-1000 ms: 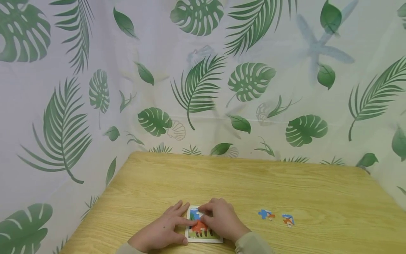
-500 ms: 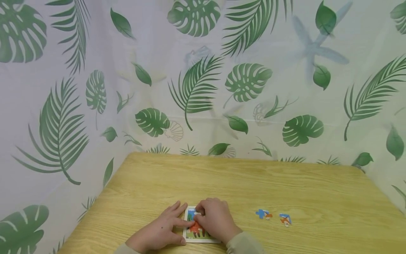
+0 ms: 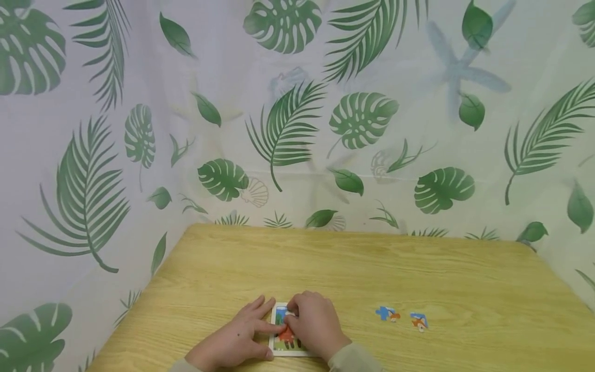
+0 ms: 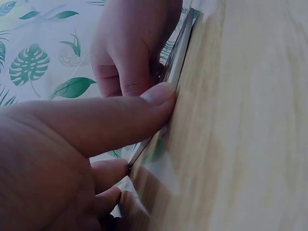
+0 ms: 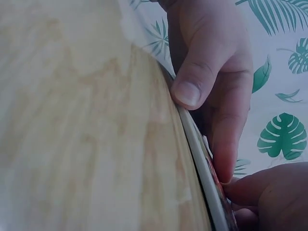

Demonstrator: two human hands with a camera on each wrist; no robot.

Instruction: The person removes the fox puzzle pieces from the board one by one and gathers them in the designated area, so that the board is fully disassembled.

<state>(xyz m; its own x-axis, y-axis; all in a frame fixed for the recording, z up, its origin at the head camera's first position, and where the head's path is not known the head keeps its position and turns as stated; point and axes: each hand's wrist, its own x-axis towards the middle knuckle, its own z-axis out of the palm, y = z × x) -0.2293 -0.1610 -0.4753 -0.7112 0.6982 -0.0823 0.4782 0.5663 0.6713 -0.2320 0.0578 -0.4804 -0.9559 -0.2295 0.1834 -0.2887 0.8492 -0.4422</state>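
Observation:
A small jigsaw puzzle in a white frame (image 3: 294,354) lies flat on the table, its picture showing blue sky, a red shape and green ground. My left hand (image 3: 238,333) has its fingers spread over the frame's left side. The index fingertip rests on the picture, and the thumb (image 4: 156,98) touches the frame's edge in the left wrist view. My right hand (image 3: 317,321) covers the puzzle's right part. Its thumb and index finger bend together over the upper middle, seeming to pinch a puzzle piece that they mostly hide.
Two loose puzzle pieces lie right of the frame: one blue and orange piece (image 3: 387,313), and another with an orange animal face (image 3: 419,321). The wood-grain table (image 3: 353,268) reaches back to a leaf-patterned curtain (image 3: 297,201).
My right hand has shifted slightly left over the puzzle, its fingertips staying at the upper middle. The left hand keeps its place on the frame. The head view has turned a little.

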